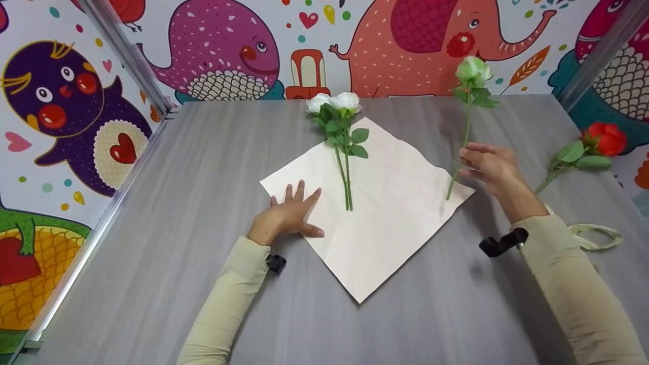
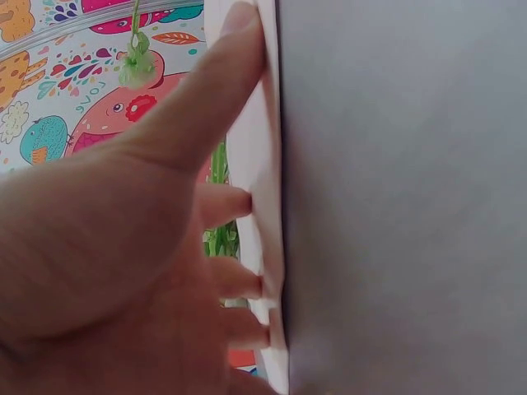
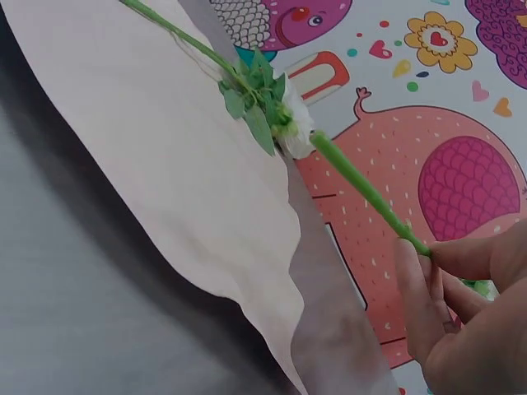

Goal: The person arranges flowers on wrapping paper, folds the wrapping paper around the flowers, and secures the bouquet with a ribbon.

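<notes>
A pale pink sheet of wrapping paper (image 1: 385, 243) lies cornerwise on the grey table. Spread fingers of my left hand (image 1: 289, 215) press on its left edge, thumb toward me. Two white roses (image 1: 334, 104) rest on the paper, their green stems side by side and pointing toward me. Over the paper's right corner, my right hand (image 1: 489, 165) pinches a pale green-white rose (image 1: 473, 72) by its stem, bloom up. In the right wrist view the green stem (image 3: 362, 185) sits between thumb and fingertips.
A red rose (image 1: 603, 139) with green leaves lies at the table's right side. Nearer, a loop of pale ribbon (image 1: 596, 237) lies beside the right sleeve. Cartoon-printed panels (image 1: 218, 50) border the table at the back and sides.
</notes>
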### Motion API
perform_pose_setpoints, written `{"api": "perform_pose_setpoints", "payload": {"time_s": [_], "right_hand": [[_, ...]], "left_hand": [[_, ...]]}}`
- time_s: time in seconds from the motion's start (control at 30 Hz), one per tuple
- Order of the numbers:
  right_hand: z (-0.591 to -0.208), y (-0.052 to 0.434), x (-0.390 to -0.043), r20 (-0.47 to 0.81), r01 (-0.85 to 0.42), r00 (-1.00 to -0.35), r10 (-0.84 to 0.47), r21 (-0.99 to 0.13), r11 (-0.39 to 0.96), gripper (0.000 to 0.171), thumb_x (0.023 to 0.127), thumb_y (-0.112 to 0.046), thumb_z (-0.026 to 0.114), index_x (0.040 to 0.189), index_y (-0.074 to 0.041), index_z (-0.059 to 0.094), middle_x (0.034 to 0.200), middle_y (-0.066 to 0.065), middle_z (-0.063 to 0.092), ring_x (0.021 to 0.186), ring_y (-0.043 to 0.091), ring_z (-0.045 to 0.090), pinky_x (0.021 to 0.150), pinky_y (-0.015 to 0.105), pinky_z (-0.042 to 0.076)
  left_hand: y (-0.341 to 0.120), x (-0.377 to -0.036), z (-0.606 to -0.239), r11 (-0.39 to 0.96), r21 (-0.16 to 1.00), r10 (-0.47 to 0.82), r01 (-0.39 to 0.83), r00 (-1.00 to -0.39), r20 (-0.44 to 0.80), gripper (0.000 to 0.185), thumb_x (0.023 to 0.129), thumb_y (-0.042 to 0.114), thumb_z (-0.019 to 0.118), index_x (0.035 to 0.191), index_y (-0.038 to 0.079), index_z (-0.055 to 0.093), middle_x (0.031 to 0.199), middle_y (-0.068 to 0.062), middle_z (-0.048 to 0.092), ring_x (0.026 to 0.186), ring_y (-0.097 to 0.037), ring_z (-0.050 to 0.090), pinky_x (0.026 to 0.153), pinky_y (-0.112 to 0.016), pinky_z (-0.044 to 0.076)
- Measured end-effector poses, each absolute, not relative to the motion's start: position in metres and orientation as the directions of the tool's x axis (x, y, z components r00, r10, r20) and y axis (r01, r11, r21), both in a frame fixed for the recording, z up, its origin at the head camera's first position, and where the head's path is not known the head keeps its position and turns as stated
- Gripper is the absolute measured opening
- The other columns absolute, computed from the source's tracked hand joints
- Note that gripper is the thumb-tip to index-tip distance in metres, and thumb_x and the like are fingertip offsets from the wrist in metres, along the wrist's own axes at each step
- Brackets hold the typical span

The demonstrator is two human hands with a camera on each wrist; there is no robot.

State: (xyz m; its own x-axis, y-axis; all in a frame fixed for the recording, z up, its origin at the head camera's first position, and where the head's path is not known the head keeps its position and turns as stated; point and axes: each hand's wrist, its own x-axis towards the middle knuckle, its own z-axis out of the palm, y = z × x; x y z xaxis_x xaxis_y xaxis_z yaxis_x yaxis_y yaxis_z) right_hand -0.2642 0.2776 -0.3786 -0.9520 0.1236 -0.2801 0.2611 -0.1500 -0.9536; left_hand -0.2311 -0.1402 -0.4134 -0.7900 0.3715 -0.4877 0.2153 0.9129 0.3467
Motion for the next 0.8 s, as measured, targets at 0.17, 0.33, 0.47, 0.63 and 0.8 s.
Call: {"api": "perform_pose_setpoints", "payload": {"time_s": [0.17,0.33,0.47,0.63,0.8], "right_hand": [[-0.381,0.265,-0.266,-0.289,0.277,-0.952,0.104,-0.954,-0.111,0.017,0.092,-0.009,0.070,0.107,-0.010,0.062,0.080,-0.009,0.071,0.074,0.004,0.066,0.067,0.019,0.058],[-0.384,0.251,-0.270,-0.301,0.292,-0.948,0.101,-0.952,-0.090,0.021,0.093,-0.010,0.069,0.112,-0.008,0.060,0.079,-0.009,0.071,0.073,0.005,0.066,0.068,0.020,0.059],[-0.388,0.239,-0.273,-0.292,0.285,-0.953,0.084,-0.955,-0.079,0.022,0.095,-0.009,0.066,0.115,-0.005,0.058,0.078,-0.010,0.070,0.075,0.005,0.068,0.069,0.021,0.059],[-0.394,0.220,-0.278,-0.282,0.280,-0.957,0.068,-0.959,-0.031,0.038,0.097,-0.007,0.062,0.131,0.005,0.052,0.078,-0.012,0.070,0.080,0.006,0.070,0.071,0.021,0.060],[-0.398,0.201,-0.284,-0.284,0.285,-0.957,0.051,-0.959,0.002,0.044,0.098,-0.006,0.060,0.137,0.009,0.050,0.080,-0.010,0.070,0.078,0.006,0.070,0.069,0.021,0.060]], "left_hand": [[-0.140,-0.231,-0.414,0.913,0.342,0.374,0.223,-0.791,-0.484,0.105,0.087,0.052,0.072,0.163,0.022,0.006,0.166,-0.022,-0.017,0.152,-0.048,-0.015,0.113,-0.079,0.000],[-0.140,-0.232,-0.414,0.915,0.336,0.371,0.222,-0.790,-0.488,0.105,0.087,0.052,0.072,0.163,0.022,0.005,0.166,-0.022,-0.018,0.152,-0.047,-0.016,0.113,-0.078,-0.002],[-0.140,-0.233,-0.414,0.919,0.325,0.365,0.221,-0.789,-0.494,0.106,0.087,0.053,0.071,0.163,0.023,0.004,0.166,-0.021,-0.018,0.152,-0.047,-0.016,0.114,-0.078,-0.001],[-0.139,-0.233,-0.414,0.920,0.322,0.363,0.222,-0.791,-0.492,0.106,0.087,0.053,0.072,0.163,0.023,0.004,0.166,-0.021,-0.017,0.153,-0.047,-0.015,0.114,-0.078,-0.001],[-0.139,-0.232,-0.413,0.918,0.329,0.364,0.219,-0.792,-0.490,0.106,0.087,0.053,0.072,0.163,0.023,0.004,0.166,-0.021,-0.018,0.153,-0.047,-0.015,0.114,-0.077,-0.001]]}}
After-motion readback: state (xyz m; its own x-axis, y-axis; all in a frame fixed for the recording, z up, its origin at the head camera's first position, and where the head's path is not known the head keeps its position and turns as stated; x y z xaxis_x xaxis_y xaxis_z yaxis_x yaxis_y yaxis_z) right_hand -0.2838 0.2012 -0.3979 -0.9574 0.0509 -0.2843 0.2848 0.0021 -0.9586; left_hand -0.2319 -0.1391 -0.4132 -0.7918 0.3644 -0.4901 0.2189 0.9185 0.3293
